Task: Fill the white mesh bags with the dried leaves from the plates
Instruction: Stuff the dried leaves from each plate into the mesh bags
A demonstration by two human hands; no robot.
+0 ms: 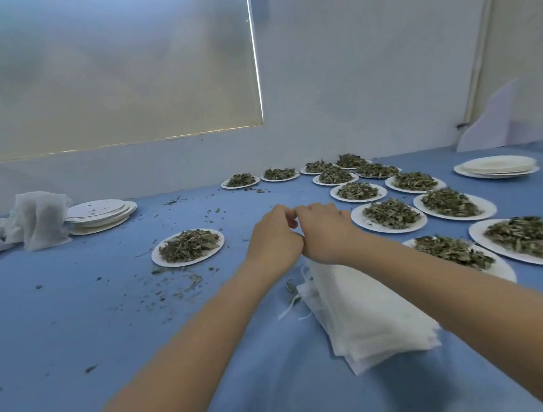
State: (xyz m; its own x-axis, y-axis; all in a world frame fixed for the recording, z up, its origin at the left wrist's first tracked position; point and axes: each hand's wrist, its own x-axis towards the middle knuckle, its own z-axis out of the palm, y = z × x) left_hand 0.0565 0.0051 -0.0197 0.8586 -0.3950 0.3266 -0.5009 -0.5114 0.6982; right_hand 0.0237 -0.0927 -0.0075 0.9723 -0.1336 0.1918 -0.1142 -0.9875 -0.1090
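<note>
My left hand and right hand meet knuckle to knuckle, fingers curled — on what, I cannot tell. Flat bags lie beneath my right wrist. Some plates are emptied — about a dozen leaf piles remain.

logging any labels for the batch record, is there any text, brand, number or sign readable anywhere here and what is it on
None: no word, brand, number or sign can be read in this view.
The plates of dried leaves, the stacked empty plates and the pile of white mesh bags show no print.
The blue table cover, window blind and wall are plain.
</note>
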